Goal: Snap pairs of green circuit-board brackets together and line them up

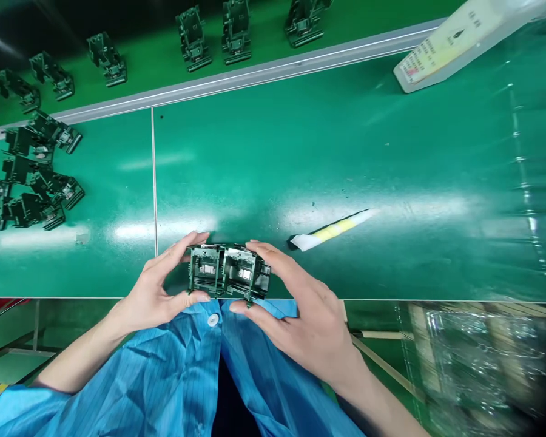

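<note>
My left hand (157,285) and right hand (295,309) were closed on two dark green plastic housings (227,273), held touching side by side between them, over the green conveyor belt (300,152)'s near edge. More housings (31,176) lay well off ahead-left.

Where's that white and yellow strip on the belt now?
In the head view, the white and yellow strip lies on the green belt, to the right of the person's right hand and the green molded part it holds.

Dark green plastic housings (207,271), glossy green conveyor belt (346,152), blue pinstriped smock (164,376), white-and-yellow strip (332,230)
</note>
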`<state>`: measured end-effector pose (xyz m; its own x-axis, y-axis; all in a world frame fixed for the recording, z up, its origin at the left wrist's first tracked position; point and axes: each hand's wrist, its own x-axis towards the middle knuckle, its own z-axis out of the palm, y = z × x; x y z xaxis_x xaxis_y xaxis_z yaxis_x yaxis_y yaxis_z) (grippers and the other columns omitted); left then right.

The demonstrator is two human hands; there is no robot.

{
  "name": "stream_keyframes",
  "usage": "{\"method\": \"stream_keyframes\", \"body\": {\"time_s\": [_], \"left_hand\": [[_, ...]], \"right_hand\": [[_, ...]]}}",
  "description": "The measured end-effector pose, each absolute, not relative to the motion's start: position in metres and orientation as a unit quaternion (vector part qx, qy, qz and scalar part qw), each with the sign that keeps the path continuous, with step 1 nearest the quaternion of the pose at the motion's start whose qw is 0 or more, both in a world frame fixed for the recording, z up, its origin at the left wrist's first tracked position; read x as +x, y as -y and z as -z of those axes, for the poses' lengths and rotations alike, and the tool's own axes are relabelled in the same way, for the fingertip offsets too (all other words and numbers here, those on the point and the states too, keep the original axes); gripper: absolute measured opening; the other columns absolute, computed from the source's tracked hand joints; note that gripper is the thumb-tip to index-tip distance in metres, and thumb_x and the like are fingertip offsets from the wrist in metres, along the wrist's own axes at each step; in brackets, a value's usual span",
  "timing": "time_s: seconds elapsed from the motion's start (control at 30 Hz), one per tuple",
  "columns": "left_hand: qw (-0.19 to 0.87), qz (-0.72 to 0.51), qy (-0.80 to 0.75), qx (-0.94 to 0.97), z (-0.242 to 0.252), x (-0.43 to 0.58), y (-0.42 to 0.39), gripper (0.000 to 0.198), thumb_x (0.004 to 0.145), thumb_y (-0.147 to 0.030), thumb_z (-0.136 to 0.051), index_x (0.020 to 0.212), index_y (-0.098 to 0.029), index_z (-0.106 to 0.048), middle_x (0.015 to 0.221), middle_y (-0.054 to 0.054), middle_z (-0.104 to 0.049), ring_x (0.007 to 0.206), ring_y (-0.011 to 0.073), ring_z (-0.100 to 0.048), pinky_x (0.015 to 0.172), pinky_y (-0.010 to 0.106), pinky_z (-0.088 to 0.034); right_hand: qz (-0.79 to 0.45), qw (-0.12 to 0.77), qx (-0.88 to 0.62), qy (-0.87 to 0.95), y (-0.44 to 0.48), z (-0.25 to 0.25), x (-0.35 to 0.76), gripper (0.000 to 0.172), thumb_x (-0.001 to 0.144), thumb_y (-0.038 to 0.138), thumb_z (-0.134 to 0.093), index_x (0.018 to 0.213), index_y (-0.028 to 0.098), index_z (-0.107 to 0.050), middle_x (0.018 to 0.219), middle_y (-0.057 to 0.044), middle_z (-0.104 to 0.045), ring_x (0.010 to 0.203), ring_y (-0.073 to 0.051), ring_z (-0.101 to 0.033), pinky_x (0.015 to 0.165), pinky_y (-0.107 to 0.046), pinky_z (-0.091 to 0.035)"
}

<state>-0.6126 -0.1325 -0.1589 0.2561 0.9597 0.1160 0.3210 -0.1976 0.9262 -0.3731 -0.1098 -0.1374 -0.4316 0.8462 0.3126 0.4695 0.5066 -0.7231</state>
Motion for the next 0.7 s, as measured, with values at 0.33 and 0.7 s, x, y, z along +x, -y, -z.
{"method": "stream_keyframes", "body": {"time_s": [0.33, 0.7], "left_hand": [[0.348, -0.317, -0.49, 0.734, 0.137, -0.614, 0.131, 0.079, 0.081, -0.03, -0.077, 0.15, -0.025, -0.039, 0.144, 0.014, -0.058, 0.131, 0.0282, -0.058, 0.109, 0.044, -0.052], [0.126, -0.368, -0.371, 0.843, 0.139, -0.619, 0.108, 0.06, 0.085, -0.023, -0.073, 0.139, -0.015, -0.048, 0.138, 0.021, -0.06, 0.136, 0.0312, -0.052, 0.106, 0.049, -0.052]], "right_hand": [[-0.339, 0.364, -0.402, 0.769, 0.112, 0.14, -0.369, 0.057, 0.087, 0.028, -0.073, 0.138, 0.017, -0.049, 0.131, -0.016, -0.065, 0.124, -0.027, -0.062, 0.102, -0.045, -0.058], [-0.153, 0.4, -0.295, 0.854, 0.09, 0.145, -0.362, 0.047, 0.088, 0.023, -0.07, 0.13, 0.018, -0.048, 0.118, -0.017, -0.071, 0.126, -0.029, -0.061, 0.095, -0.049, -0.061]]}}
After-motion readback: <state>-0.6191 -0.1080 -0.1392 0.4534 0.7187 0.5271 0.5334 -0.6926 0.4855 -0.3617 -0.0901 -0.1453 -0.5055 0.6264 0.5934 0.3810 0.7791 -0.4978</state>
